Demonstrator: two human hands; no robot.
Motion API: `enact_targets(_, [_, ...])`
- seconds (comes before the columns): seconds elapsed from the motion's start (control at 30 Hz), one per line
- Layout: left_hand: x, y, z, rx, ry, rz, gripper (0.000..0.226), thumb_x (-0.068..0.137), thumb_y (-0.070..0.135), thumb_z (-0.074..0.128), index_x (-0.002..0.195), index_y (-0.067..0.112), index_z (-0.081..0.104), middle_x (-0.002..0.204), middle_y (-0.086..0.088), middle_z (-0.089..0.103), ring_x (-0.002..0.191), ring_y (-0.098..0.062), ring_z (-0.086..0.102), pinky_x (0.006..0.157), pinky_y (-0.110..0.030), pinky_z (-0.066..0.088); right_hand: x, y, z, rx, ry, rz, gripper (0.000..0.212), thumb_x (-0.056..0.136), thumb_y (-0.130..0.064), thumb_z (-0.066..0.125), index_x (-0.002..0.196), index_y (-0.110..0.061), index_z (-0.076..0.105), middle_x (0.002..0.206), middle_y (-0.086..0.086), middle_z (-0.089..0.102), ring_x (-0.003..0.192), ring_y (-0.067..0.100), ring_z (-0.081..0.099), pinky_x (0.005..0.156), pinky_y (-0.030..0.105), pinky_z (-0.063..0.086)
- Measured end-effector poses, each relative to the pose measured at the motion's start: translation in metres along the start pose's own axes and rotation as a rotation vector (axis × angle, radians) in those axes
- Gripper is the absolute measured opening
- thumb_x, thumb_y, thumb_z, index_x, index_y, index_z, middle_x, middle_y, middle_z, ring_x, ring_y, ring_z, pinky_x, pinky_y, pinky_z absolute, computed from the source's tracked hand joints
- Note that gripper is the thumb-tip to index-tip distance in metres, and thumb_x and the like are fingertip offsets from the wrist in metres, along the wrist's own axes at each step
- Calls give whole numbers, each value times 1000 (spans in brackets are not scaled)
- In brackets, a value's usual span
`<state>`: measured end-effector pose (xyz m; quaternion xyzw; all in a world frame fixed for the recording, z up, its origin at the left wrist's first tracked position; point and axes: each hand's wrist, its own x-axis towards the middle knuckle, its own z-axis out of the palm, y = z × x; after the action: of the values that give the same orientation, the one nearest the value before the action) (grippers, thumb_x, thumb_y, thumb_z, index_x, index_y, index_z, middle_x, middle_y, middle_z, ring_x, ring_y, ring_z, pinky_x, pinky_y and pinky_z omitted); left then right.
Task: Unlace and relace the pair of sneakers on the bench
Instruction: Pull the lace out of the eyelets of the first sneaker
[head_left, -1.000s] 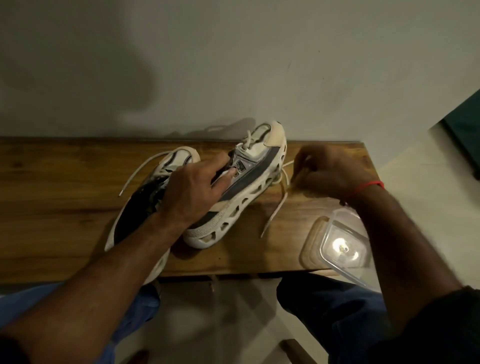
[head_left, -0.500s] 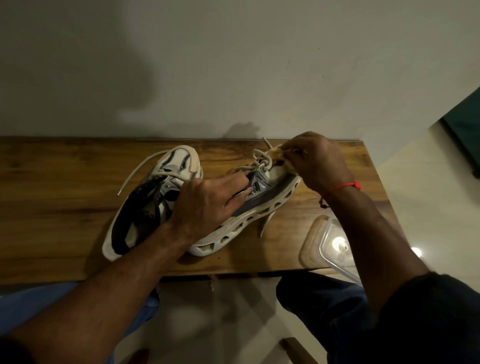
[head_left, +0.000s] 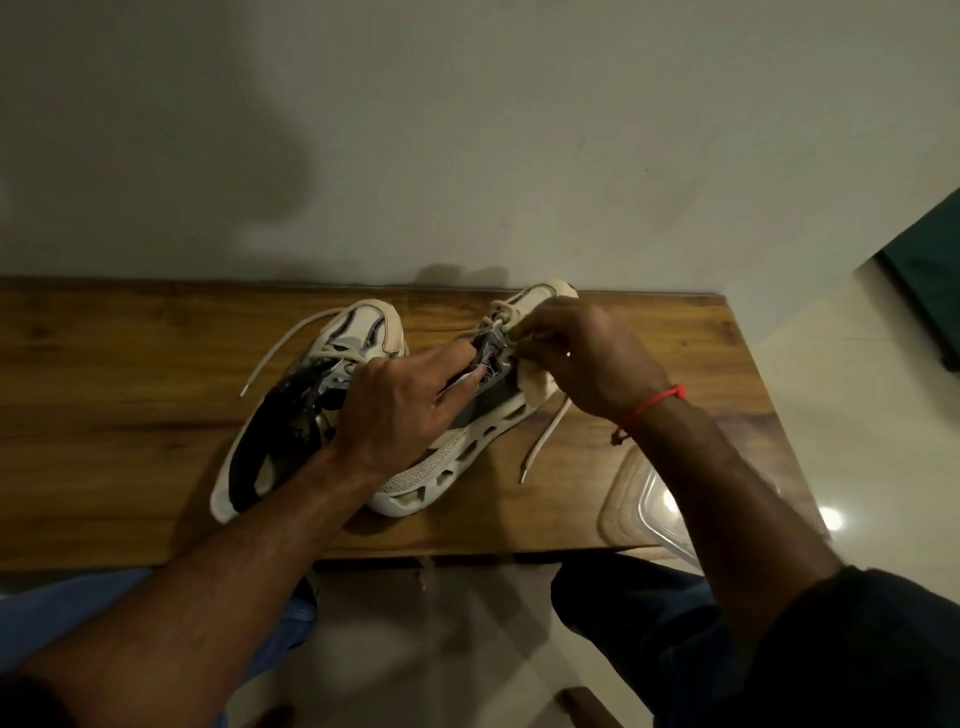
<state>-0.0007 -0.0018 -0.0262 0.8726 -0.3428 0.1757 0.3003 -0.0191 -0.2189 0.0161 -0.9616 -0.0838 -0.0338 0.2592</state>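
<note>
Bench: wood, grained, low sheen. Sneakers: perforated matt rubbery soles, mesh and smooth synthetic uppers. Laces: flat woven cloth, hard tips. Container: clear glossy plastic. Floor: glossy tile. Wristband: red thread.

Dim plain wall behind wooden bench, glossy pale floor
</note>
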Motion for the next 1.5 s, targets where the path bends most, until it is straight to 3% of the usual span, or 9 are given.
enact_targets(0.1, [0,-1,1,-3,-7,11,14,100,29,66,94,17,63,67,15,48,52,-9,49,46,-23,41,2,4,1,-10,35,49,18,93,-15,65,110,-15,72,110,-2,67,92,4,57,70,5,39])
enact_targets(0.27, [-4,3,6,-37,-61,145,17,100,29,65,103,13,72,74,6,65,55,-4,55,49,-24,51,4,38,-10,-125,284,253,18,91,-8,62,102,-11,77,102,8,67,84,13,56,64,-1,27])
enact_targets(0.37, [-6,8,9,-42,-38,208,13,93,21,74,101,11,75,87,4,74,63,5,45,52,-17,46,0,48,-14,-154,313,340,20,92,-6,60,102,-10,76,103,11,67,85,17,59,63,1,25])
enact_targets(0.6, [-5,1,8,-30,-45,141,17,100,27,66,103,11,72,91,5,73,58,-6,59,50,-24,52,4,8,-6,34,52,95,18,92,-18,66,109,-18,73,101,-8,66,87,2,58,69,4,40])
enact_targets(0.77, [-3,4,11,-71,-59,106,29,103,36,57,114,13,71,92,6,73,62,-10,63,51,-34,55,1,46,-17,-51,305,277,17,91,-11,68,106,-11,75,105,7,70,93,19,66,80,21,50])
enact_targets(0.9, [-4,5,11,-132,-44,28,32,103,40,54,118,16,68,89,5,73,66,-12,66,54,-35,56,0,52,-15,-41,369,331,17,93,-11,66,107,-12,74,104,7,70,90,15,63,70,3,36])
enact_targets(1.0, [-2,-1,10,-155,23,-71,28,102,43,55,116,20,64,85,3,72,68,-14,66,54,-37,57,4,34,-8,5,389,295,16,93,-13,65,106,-14,74,103,5,69,89,13,61,70,1,34])
enact_targets(1.33, [6,-21,9,-224,71,-288,39,99,56,53,102,17,57,70,1,61,59,-15,60,47,-44,49,-2,-36,34,85,47,-87,12,93,-17,66,103,-13,70,100,-5,56,86,4,51,70,11,42])
enact_targets(1.5, [7,-17,14,-351,45,-315,43,96,56,51,101,13,56,66,1,57,55,-13,56,43,-32,44,2,-18,20,1,149,-97,11,90,-13,68,100,-11,72,101,2,60,86,8,54,74,14,48])
